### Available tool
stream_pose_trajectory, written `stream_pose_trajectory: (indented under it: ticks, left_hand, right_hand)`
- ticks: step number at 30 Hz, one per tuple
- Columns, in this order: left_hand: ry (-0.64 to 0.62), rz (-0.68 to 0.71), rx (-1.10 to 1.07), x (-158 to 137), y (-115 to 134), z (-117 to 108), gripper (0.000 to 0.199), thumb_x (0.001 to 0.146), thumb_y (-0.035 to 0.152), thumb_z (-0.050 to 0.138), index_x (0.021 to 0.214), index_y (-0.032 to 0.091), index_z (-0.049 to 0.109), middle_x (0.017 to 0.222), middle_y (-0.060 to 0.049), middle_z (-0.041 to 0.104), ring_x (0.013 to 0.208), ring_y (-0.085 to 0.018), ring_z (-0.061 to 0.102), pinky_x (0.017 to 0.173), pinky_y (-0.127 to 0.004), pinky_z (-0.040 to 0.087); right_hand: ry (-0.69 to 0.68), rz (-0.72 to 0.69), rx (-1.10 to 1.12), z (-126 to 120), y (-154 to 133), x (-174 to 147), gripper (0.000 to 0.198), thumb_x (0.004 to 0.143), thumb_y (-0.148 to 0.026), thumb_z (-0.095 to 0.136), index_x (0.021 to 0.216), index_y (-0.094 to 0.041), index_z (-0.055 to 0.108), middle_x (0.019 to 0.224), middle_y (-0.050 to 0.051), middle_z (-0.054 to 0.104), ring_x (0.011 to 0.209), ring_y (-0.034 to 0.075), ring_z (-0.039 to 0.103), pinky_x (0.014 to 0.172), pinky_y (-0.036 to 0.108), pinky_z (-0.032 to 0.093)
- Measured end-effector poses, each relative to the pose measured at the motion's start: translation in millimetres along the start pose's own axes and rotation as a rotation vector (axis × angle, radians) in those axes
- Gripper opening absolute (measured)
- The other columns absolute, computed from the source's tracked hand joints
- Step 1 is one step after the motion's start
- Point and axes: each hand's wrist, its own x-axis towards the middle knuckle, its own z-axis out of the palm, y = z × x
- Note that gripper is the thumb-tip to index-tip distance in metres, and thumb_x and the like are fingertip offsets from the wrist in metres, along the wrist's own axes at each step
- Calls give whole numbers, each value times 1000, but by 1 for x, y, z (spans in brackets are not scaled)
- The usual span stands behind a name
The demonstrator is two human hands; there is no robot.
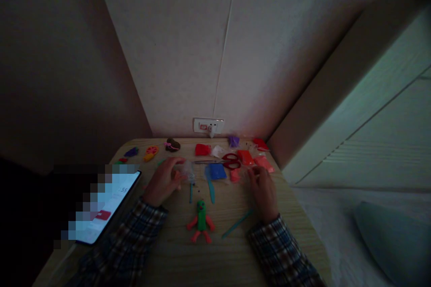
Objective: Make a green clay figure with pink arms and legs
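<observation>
My left hand (164,181) is closed with its fingers curled at a crumpled clear plastic bag (187,170). My right hand (264,192) hovers low on the right, fingertips bent together beside a pink clay piece (235,175); whatever they pinch is too dim to make out. Between the hands lies a clay figure (201,220) with a green body and pink-orange arms and legs. A turquoise plastic knife (211,189), a short turquoise tool (191,193) and a thin turquoise stick (237,224) rest around it. Behind them is a blue clay packet (217,171).
Red-handled scissors (231,161) lie behind the blue packet. Red (202,149), orange (245,157) and purple clay packets (233,141) line the back. Small clay shapes (151,153) sit at back left. A lit tablet (107,210) stands left; a wall socket (208,125) is behind.
</observation>
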Motion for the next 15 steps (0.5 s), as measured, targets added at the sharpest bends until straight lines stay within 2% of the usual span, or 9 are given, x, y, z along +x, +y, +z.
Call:
stream_pose_trajectory:
  ticks: [3, 5, 8, 10, 13, 15]
  left_hand:
    - [-20, 27, 104, -1, -1, 4, 34, 68, 16, 67, 101, 19, 62, 98, -6, 67, 91, -25, 63, 89, -42, 48]
    - [-34, 21, 148, 0, -3, 6, 35, 69, 12, 63, 104, 18, 61, 99, -7, 68, 93, -25, 63, 90, -43, 47]
    - [-63, 21, 207, 2, -8, 6, 33, 71, 10, 60, 104, 17, 60, 98, -8, 69, 96, -26, 63, 89, -43, 47]
    - [-70, 68, 245, 2, -11, 7, 29, 73, 13, 60, 102, 18, 61, 98, -8, 69, 97, -26, 62, 89, -43, 47]
    - [-65, 149, 329, 1, -14, 10, 24, 76, 18, 63, 100, 18, 62, 101, -8, 68, 99, -26, 60, 89, -42, 46]
    - [-75, 154, 407, 0, -13, 14, 25, 77, 20, 66, 101, 17, 62, 102, -8, 68, 100, -27, 60, 88, -43, 45]
  right_hand:
    - [69, -59, -49, -2, -4, 2, 27, 90, -39, 45, 101, -16, 54, 102, 15, 57, 95, 29, 51, 88, 48, 41]
    - [78, -129, -78, -1, -11, 1, 24, 91, -34, 43, 104, -17, 53, 103, 14, 57, 98, 29, 51, 89, 49, 42]
    - [-22, -235, -44, 3, -25, -4, 18, 93, -27, 40, 102, -18, 53, 98, 11, 57, 93, 26, 52, 85, 46, 45]
    - [-85, -292, -4, 8, -32, -8, 17, 95, -24, 40, 100, -19, 54, 97, 10, 57, 94, 25, 52, 85, 44, 46]
    - [-139, -330, 61, 14, -37, -13, 17, 95, -20, 40, 101, -19, 55, 99, 9, 57, 95, 23, 53, 85, 42, 47]
    - [-172, -332, 86, 17, -37, -15, 16, 94, -18, 41, 100, -19, 56, 100, 9, 56, 95, 23, 54, 85, 41, 48]
